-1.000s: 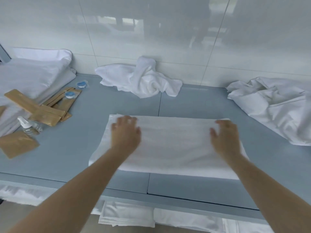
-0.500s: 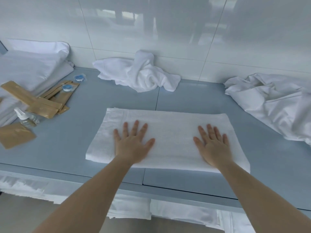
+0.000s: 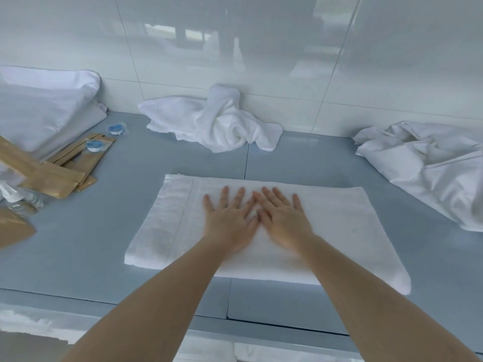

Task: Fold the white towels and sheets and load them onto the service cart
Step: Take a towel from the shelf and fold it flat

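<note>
Both hands have slid together at mid-towel, left hand point(image 3: 230, 223) and right hand point(image 3: 283, 222) fingers splayed flat on the folded towel point(image 3: 339, 226).

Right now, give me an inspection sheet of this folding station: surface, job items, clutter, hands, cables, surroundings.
Surface: grey-blue panelled counter, seam running down its middle.
Job's things: flat folded white terry towel in front; crumpled white towel against the wall; rumpled white sheet at right; stacked white linen at left.
Clutter: tan paper sachets, two small blue-lidded tubs, clear spray bottle, all at left.
Hands: left hand and right hand lie flat, fingers spread, side by side on the folded towel's middle.
Cables: nothing seen.
Surroundings: glossy white tiled wall behind; white linen on a shelf below.
</note>
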A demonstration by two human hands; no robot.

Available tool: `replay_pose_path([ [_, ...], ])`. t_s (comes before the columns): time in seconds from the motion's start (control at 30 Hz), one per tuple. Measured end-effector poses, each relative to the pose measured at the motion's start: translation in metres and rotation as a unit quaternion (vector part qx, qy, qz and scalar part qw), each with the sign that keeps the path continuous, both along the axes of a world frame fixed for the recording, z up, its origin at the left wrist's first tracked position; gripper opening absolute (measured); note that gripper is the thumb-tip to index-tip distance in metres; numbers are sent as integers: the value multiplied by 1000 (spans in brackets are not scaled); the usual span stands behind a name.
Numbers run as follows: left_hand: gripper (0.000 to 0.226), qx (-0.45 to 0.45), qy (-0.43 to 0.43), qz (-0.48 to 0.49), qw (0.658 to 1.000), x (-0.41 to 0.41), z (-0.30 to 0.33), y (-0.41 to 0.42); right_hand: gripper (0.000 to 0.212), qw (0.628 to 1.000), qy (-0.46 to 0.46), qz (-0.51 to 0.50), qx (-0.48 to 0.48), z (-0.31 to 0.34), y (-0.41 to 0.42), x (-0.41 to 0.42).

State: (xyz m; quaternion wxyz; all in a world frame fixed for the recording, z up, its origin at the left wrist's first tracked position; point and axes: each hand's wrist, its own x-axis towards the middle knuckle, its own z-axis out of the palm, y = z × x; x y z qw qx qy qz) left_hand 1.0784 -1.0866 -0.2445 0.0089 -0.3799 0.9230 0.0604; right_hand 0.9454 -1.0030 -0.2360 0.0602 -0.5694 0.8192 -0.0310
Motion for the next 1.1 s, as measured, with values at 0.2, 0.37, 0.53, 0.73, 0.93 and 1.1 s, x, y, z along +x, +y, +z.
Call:
replay_pose_path([
  [0.2,76,-8,7,97,995,77,-10,-44,62,990,26,-130,48,-4,48,-81],
  [0.37,70,-11,20,77,997,98,-1,-46,66,980,31,-185,69,0,80,-91],
  [0.53,53,-50,28,118,991,80,10,-19,66,962,6,-266,60,0,113,-71],
  [0.73,71,40,17,162,986,28,9,49,65,928,-29,-369,42,4,157,-42],
  [0.93,76,13,-13,90,996,4,-1,52,64,913,-32,-407,28,6,191,-32],
  [1.1,74,14,-25,-6,1000,-17,-2,46,56,982,22,-179,-61,19,167,-34],
])
